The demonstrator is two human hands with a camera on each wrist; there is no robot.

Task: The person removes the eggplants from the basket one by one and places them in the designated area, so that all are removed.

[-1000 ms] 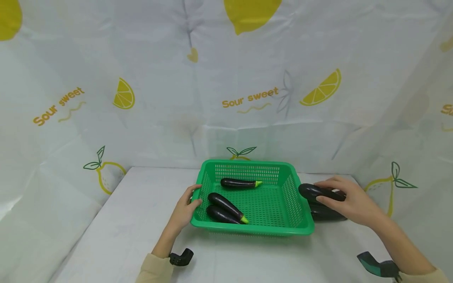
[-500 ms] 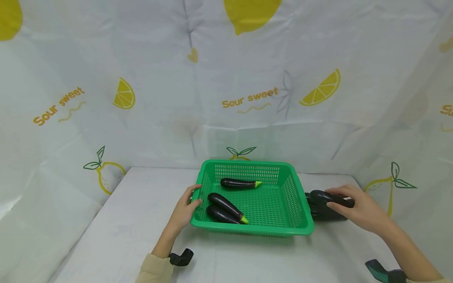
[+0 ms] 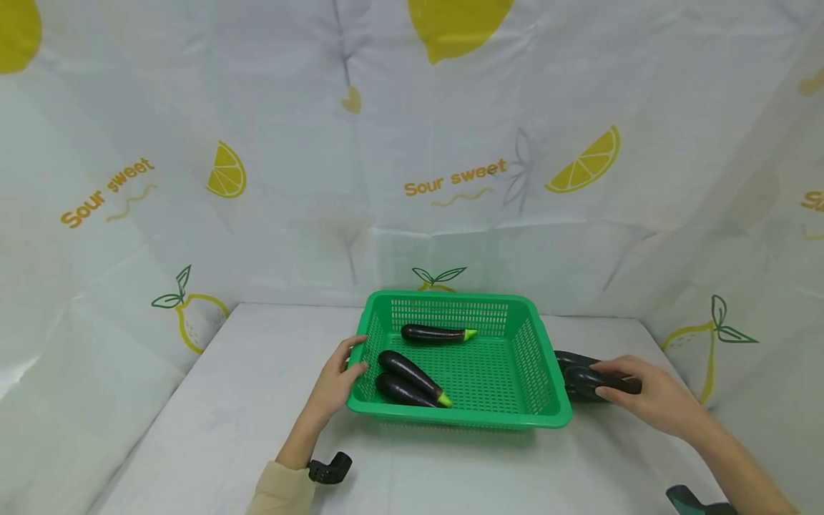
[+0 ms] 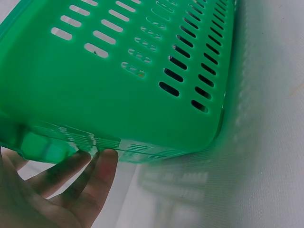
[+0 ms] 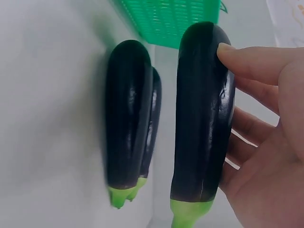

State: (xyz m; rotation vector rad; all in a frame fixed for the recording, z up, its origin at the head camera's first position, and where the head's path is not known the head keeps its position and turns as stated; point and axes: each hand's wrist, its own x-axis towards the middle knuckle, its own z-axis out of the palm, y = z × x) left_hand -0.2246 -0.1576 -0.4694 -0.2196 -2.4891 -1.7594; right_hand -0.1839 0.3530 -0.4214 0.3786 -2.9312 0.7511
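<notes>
My right hand (image 3: pixel 659 397) holds a dark purple eggplant (image 5: pixel 202 114) between thumb and fingers, to the right of the basket. The right wrist view shows its green stem end pointing down, apart from two more eggplants (image 5: pixel 128 114) that lie side by side on the table. In the head view those two are partly hidden behind the held one. At the left side of a green plastic basket (image 3: pixel 458 416), my left hand (image 3: pixel 335 375) grips the rim, with fingertips touching the outer wall (image 4: pixel 118 104). Three eggplants (image 3: pixel 412 375) lie inside the basket.
A white table (image 3: pixel 257 400) carries the basket. Behind it hangs a pale sheet (image 3: pixel 290 186) printed with lemons. A black wrist camera (image 3: pixel 330 468) sits on the left wrist.
My right hand has moved right and down with the eggplant, from beside the basket's right rim to low over the other eggplants. My left hand and the basket have stayed still.
</notes>
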